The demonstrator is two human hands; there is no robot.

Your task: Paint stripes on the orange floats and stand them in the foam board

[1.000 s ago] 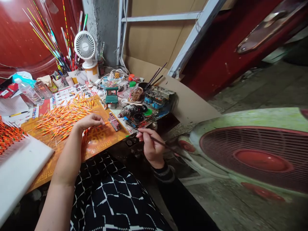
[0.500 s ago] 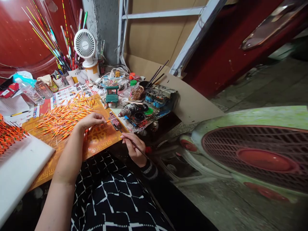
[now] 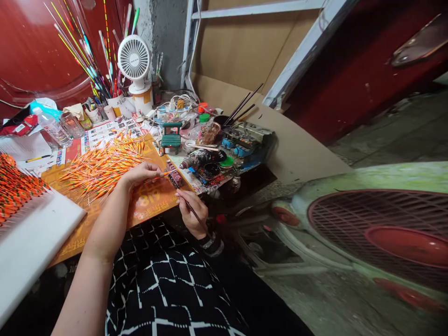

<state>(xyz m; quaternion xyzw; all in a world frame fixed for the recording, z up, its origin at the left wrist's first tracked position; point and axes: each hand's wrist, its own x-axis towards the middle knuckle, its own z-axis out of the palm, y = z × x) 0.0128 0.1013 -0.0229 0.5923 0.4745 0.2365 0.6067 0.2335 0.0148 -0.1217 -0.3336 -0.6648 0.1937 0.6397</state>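
Left hand (image 3: pixel 140 173) pinching a fishing float (image 3: pixel 165 173) by the mat's (image 3: pixel 154 203) edge, right hand (image 3: pixel 192 213) pinching a paintbrush (image 3: pixel 199 219)

Glossy orange-painted fishing float (image 3: pixel 167 173), matt cardboard (image 3: pixel 304 154), rough concrete pillar (image 3: pixel 164 42)

The left hand (image 3: pixel 140 175) hides part of the thin orange stick (image 3: pixel 165 173) it pinches. The tip of the brush (image 3: pixel 192 210) is too small to make out. The big fan (image 3: pixel 378 233) runs off the right edge, the white board (image 3: pixel 35 233) off the left, and labels on the paint pots (image 3: pixel 212 170) are unreadable.
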